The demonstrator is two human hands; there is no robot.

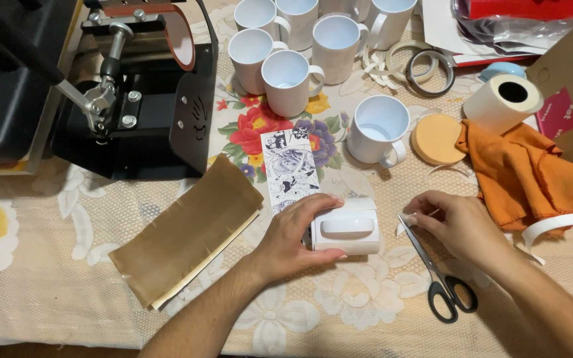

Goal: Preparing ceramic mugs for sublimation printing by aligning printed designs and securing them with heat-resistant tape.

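mug press cropped at top, printed sheet partly hidden under mug

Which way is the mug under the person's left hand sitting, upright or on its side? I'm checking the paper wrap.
On its side. The white mug lies on the tablecloth, handle facing up, steadied by the left hand.

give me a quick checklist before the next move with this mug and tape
1. Mug lying on its side, steadied by left hand: ok.
2. Printed sheet wrapped on the mug: partly, the rest lies flat on the table.
3. Right hand holds a tape piece: cannot tell, too small.
4. Scissors within reach beside the right hand: ok.
5. Brown sheet clear of the mug: ok.
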